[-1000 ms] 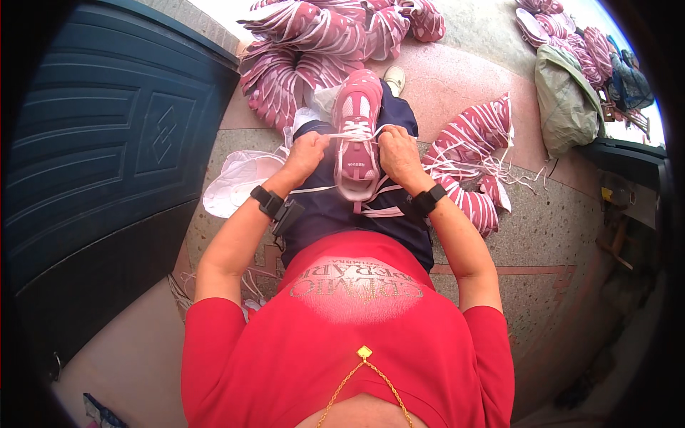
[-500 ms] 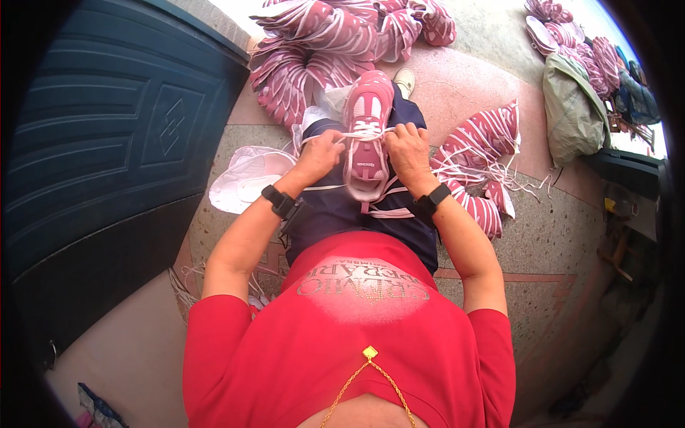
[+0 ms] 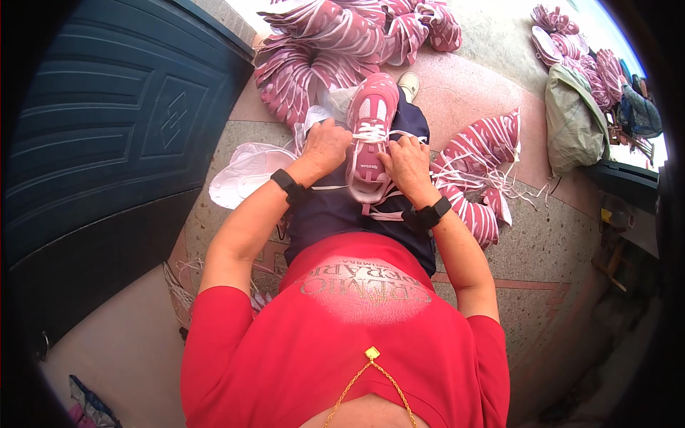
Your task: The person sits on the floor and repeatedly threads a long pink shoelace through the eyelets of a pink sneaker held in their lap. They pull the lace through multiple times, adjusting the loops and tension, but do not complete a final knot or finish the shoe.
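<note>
A pink and white sneaker upper [image 3: 371, 150] lies over my dark-trousered lap, toe pointing away. White laces [image 3: 371, 132] cross its front. My left hand [image 3: 328, 148] is closed at its left edge, with the fingertips pinched beside the lacing; the lace end between them is mostly hidden. At the right edge my right hand [image 3: 409, 165] is closed, its thumb pressed on the upper and its fingers curled by the side. A loose white lace passes above those fingers. Both wrists carry black bands.
Nested pink uppers [image 3: 314, 71] are piled ahead. A smaller row of uppers [image 3: 478, 150] with trailing laces lies right. White shoe pieces [image 3: 246, 171] rest left, near a dark blue door [image 3: 128, 128]. A greenish sack [image 3: 574, 118] stands far right.
The lace stretched between my hands across the upper is no longer held out taut. My right hand has lowered a little, bringing its thumb onto the upper's side; my left hand has moved in close to the edge.
</note>
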Demonstrator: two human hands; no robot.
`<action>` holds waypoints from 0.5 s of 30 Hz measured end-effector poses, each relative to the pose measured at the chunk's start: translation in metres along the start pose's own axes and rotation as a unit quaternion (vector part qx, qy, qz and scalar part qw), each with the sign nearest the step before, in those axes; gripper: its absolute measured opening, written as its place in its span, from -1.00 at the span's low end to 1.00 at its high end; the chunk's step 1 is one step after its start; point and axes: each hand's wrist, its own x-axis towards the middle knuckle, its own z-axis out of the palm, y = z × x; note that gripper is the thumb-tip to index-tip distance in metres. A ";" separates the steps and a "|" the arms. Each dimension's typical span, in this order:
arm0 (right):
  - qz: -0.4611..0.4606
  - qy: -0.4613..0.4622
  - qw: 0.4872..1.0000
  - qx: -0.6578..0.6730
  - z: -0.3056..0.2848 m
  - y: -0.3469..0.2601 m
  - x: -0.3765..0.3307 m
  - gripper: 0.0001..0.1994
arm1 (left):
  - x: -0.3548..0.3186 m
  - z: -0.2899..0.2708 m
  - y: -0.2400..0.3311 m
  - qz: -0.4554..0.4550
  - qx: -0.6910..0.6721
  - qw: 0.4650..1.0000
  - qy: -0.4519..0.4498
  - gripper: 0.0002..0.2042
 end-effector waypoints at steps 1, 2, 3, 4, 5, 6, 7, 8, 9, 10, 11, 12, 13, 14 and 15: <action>0.004 -0.004 1.000 0.007 0.001 0.001 0.000 -0.74 | 0.002 -0.001 0.000 -0.018 -0.027 0.999 -0.022 -0.84; 0.007 -0.016 1.000 0.017 0.003 0.003 0.001 -0.75 | 0.004 -0.001 -0.001 -0.035 -0.050 0.997 -0.037 -0.84; 0.011 -0.025 0.999 0.026 0.004 0.004 0.001 -0.77 | 0.006 0.000 -0.002 -0.048 -0.075 0.995 -0.052 -0.84; 0.014 -0.037 0.999 0.037 0.005 0.005 0.002 -0.78 | 0.010 0.001 -0.003 -0.078 -0.111 0.987 -0.082 -0.85; 0.013 -0.036 0.998 0.040 0.007 0.006 0.002 -0.78 | 0.013 0.002 -0.005 -0.105 -0.148 0.977 -0.113 -0.85; 0.011 -0.038 0.998 0.043 0.007 0.007 0.002 -0.79 | 0.016 0.003 -0.005 -0.135 -0.182 0.964 -0.140 -0.85; 0.009 -0.040 0.998 0.047 0.008 0.008 0.003 -0.79 | 0.017 0.004 -0.004 -0.141 -0.193 0.961 -0.137 -0.83; 0.010 -0.032 0.998 0.059 0.008 0.008 0.003 -0.79 | 0.017 0.005 -0.002 -0.150 -0.200 0.960 -0.130 -0.81; 0.012 -0.024 0.997 0.070 0.009 0.008 0.002 -0.79 | 0.016 0.005 0.001 -0.158 -0.207 0.958 -0.122 -0.79; 0.014 -0.009 0.996 0.082 0.009 0.009 0.002 -0.79 | 0.013 0.004 0.004 -0.149 -0.156 0.975 -0.061 -0.77; 0.020 -0.008 0.995 0.100 0.009 0.009 0.001 -0.79 | 0.006 0.004 0.010 -0.141 -0.104 0.985 0.002 -0.75; 0.024 0.000 0.993 0.118 0.010 0.009 0.000 -0.79 | -0.001 0.003 0.016 -0.136 -0.050 0.988 0.060 -0.73; 0.035 0.004 0.990 0.136 0.010 0.010 -0.001 -0.79 | -0.008 0.002 0.023 -0.124 -0.019 0.989 0.079 -0.70; 0.035 0.014 0.989 0.142 0.011 0.011 -0.002 -0.79 | -0.016 0.002 0.030 -0.112 -0.005 0.991 0.078 -0.69; 0.040 0.018 0.988 0.146 0.012 0.012 -0.002 -0.80 | -0.022 0.003 0.035 -0.099 0.009 0.993 0.067 -0.71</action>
